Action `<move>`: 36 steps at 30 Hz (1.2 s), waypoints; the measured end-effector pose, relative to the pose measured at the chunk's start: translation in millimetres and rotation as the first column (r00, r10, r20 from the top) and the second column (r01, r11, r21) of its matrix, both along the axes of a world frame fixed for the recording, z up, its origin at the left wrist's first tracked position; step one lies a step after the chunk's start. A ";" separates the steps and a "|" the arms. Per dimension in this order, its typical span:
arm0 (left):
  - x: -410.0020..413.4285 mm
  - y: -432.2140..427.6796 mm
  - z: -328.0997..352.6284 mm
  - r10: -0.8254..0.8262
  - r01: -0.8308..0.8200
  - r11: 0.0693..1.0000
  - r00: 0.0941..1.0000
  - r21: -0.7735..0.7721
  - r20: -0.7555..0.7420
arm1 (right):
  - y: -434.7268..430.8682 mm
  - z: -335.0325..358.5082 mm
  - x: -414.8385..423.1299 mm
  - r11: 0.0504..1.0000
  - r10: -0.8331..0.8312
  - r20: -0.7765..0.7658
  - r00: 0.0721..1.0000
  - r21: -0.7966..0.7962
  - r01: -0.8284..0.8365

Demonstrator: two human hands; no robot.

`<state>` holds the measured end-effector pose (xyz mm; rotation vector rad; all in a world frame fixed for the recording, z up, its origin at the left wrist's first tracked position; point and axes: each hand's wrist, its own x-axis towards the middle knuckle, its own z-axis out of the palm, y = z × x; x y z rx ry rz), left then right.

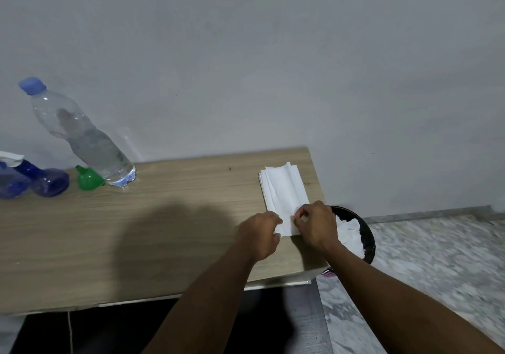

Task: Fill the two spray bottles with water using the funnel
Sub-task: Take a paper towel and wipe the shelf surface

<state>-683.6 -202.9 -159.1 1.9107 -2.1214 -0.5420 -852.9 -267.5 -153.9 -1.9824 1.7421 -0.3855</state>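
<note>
Far left of the water bottle [82,135], two blue spray bottles [50,183] are caught at the frame's edge. One is cut off by it, and a white trigger head is glimpsed above. Whether any water is in them cannot be told.

Just left of the water bottle's base, the green funnel [88,180] is set mouth-down on the table [164,217], spout pointed up; whether it touches the bottle cannot be told. The water bottle itself is stood against the wall, blue cap on, and neither it nor the funnel nor the spray bottles is touched by a hand.

Well to the right of the water bottle, near the table's far end, a stack of tissues [284,189] is laid flat. Both hands are found here. The stack's near left corner is gripped by the left hand [262,233], fingers curled tight with the paper caught between fingertips and thumb. A touch further right, the near edge of the top sheet is pinched by the right hand [317,225] — thumb and forefinger closed narrowly on the paper, the other fingers bent over it.

Farthest right from the water bottle, just past the table's end and lower down, a black bin [367,233] is seen, with crumpled white paper lying in it — partly hidden by the right wrist.
</note>
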 end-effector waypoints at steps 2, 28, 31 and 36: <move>-0.2 0.0 2.1 -0.004 0.004 1.000 1.000 0.008 0.000 | -1.2 1.2 0.4 1.000 -0.002 0.028 1.000 -0.011 0.003; -11.6 -9.1 27.8 0.443 -0.424 0.896 0.850 0.131 -0.283 | -4.4 32.1 -0.9 0.981 -0.009 0.441 0.897 0.176 -0.077; -13.8 -22.5 35.7 0.557 -0.484 0.831 0.721 0.274 -0.412 | -1.2 27.2 0.0 0.969 -0.012 0.481 0.877 0.221 -0.108; -15.7 -31.9 36.3 0.662 -0.484 0.749 0.512 0.453 -0.548 | 3.0 24.2 -0.2 0.959 -0.027 0.506 0.862 0.256 -0.120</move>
